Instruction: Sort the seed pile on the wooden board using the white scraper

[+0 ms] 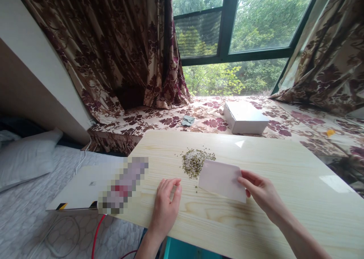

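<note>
A small heap of green beans mixed with white grains point(195, 162) lies on the pale wooden table point(284, 156), with a few loose bits scattered round it. My right hand point(263, 192) grips the right edge of a white sheet of paper point(222, 181) between thumb and fingers. The paper's left edge is beside the heap and covers part of its right side. My left hand point(166, 204) is at the near left of the heap, apart from it. Its fingers are bent loosely, the thumb is apart from them, and nothing shows between them.
A white box point(246, 116) and a crumpled grey-green cloth or wrapper point(187, 120) sit on the floral-covered window ledge behind the table. To the left are a white board-like case point(82, 183), a pixelated object point(125, 185) at the table edge, and a bed with a pillow point(31, 156).
</note>
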The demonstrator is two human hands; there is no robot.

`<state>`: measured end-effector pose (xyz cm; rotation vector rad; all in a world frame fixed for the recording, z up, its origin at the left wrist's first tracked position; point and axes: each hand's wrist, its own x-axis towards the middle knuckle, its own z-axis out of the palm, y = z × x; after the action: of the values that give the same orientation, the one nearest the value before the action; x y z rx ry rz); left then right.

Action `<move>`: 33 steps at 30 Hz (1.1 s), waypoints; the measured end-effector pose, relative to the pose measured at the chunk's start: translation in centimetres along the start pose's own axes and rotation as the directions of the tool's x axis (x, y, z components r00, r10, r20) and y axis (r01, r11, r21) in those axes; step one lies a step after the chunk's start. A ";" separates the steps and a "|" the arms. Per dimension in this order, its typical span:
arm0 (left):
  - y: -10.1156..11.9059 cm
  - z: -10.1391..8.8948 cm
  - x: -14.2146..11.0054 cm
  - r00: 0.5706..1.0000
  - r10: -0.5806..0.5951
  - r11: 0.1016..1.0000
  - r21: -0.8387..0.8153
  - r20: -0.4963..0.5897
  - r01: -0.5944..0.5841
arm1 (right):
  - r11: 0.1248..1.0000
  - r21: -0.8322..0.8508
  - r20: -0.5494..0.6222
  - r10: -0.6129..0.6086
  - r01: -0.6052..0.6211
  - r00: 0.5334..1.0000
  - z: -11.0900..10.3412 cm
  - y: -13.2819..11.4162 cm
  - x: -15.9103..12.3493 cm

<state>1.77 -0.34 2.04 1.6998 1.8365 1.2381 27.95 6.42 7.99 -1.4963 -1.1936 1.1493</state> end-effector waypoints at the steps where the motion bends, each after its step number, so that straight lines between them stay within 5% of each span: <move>1: 0.0 0.0 0.0 1.000 -0.003 1.000 -0.001 0.002 0.003 | 1.000 0.002 -0.005 -0.003 0.003 1.000 0.0 0.1 0.0; 16: 0.0 0.2 0.1 1.000 -0.007 1.000 -0.001 0.001 0.007 | 1.000 0.000 0.017 -0.021 0.021 1.000 0.1 0.4 0.5; 33: -0.2 0.1 0.0 1.000 -0.019 0.999 -0.030 0.002 0.019 | 0.999 0.031 0.176 -0.026 0.021 0.984 0.8 0.6 1.5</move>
<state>1.69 -0.27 1.87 1.6627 1.8194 1.2499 27.46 7.88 7.10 -1.3778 -1.3034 1.2993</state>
